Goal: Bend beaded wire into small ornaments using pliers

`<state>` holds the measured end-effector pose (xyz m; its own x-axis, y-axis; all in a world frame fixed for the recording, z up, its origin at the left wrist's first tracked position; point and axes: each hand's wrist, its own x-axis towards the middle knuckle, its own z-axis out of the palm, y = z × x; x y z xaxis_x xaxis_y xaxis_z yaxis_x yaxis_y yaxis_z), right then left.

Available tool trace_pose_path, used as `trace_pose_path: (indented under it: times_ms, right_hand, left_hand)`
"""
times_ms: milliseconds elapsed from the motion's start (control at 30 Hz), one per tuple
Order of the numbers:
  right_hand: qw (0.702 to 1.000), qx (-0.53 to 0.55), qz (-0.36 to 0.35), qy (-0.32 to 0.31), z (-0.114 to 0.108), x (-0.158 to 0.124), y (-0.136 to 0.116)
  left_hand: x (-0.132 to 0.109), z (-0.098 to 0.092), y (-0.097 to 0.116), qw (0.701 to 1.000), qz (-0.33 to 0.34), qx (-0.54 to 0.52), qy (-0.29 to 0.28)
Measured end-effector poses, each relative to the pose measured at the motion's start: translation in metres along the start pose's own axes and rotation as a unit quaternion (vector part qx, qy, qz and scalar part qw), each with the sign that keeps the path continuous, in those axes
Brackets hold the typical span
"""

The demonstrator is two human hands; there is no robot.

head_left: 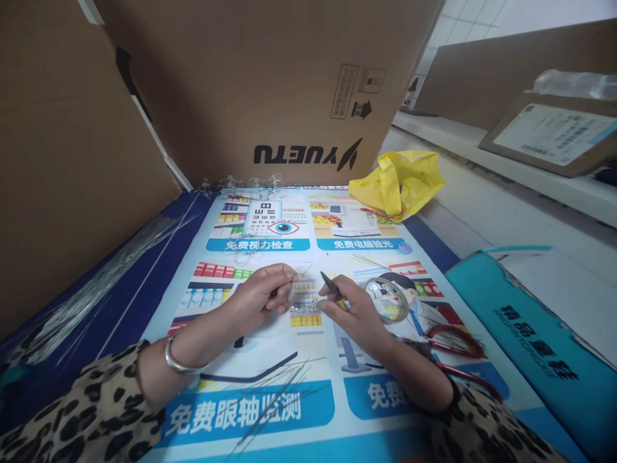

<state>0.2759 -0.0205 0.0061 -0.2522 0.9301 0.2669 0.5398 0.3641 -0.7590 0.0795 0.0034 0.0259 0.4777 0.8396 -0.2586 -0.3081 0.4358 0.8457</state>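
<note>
My left hand (263, 292) is closed in a pinch on a thin bent wire (303, 269) with small clear beads (303, 307) hanging below it. My right hand (351, 308) grips small dark pliers (330, 285), their tip pointing up and left toward the wire. Both hands rest over a printed poster (270, 399) spread on the table. A silver bangle (176, 361) circles my left wrist. Both sleeves are leopard print.
A roll of clear tape (389, 297) and red-handled scissors (456, 350) lie right of my right hand. Loose wires (277, 392) lie near me, a long bundle (96, 283) at the left. Cardboard boxes (270, 83) stand behind. A yellow bag (400, 180) and teal bag (535, 341) sit right.
</note>
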Motion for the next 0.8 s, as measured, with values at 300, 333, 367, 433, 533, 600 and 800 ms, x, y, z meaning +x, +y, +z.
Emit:
trace_pose_path:
  times_ms: [300, 333, 367, 433, 533, 600, 800]
  right_hand:
    - [0.994, -0.043, -0.056, 0.086, 0.004, -0.001, 0.004]
    - [0.991, -0.048, -0.063, 0.106, 0.004, -0.001, 0.004]
    - [0.989, -0.046, -0.064, 0.122, 0.004, -0.001, 0.004]
    - [0.99, -0.027, -0.045, 0.134, 0.003, 0.0, 0.003]
    - [0.995, 0.019, 0.021, 0.095, 0.001, 0.0, 0.0]
    - [0.996, 0.061, 0.052, 0.042, 0.001, 0.0, -0.003]
    - [0.981, 0.174, 0.076, -0.047, 0.005, -0.001, -0.005]
  left_hand:
    - [-0.005, 0.006, -0.005, 0.992, -0.095, -0.068, -0.047]
    - [-0.006, 0.007, -0.007, 0.991, -0.109, -0.061, -0.055]
    - [-0.007, 0.008, -0.009, 0.99, -0.118, -0.053, -0.062]
    - [-0.008, 0.009, -0.011, 0.989, -0.12, -0.048, -0.072]
    - [-0.007, 0.007, -0.014, 0.989, -0.112, -0.067, -0.075]
    - [-0.005, 0.006, -0.015, 0.987, -0.115, -0.084, -0.074]
    - [-0.003, 0.008, -0.018, 0.983, -0.138, -0.1, -0.066]
